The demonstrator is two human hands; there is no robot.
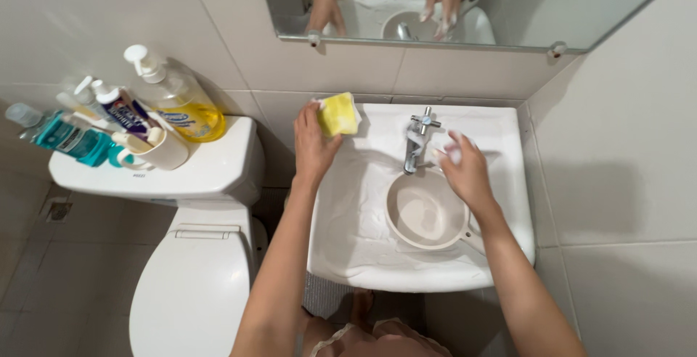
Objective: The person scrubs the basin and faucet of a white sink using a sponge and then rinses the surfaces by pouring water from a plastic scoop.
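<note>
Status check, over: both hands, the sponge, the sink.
Left hand gripping yellow sponge at sink's back left corner. Right hand beside the tap, grip unclear. Beige scoop sits in the basin.

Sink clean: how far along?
Done: suds coat most of the sink. In hand: left hand presses a yellow sponge on the back rim; right hand is soapy beside the tap. Left: foam unrinsed; beige dipper sits in the basin.

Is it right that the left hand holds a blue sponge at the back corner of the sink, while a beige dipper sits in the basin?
Not quite. In the head view the sponge in the left hand is yellow, not blue. The rest holds: it is at the back corner of the sink, and the beige dipper sits in the basin.
</note>
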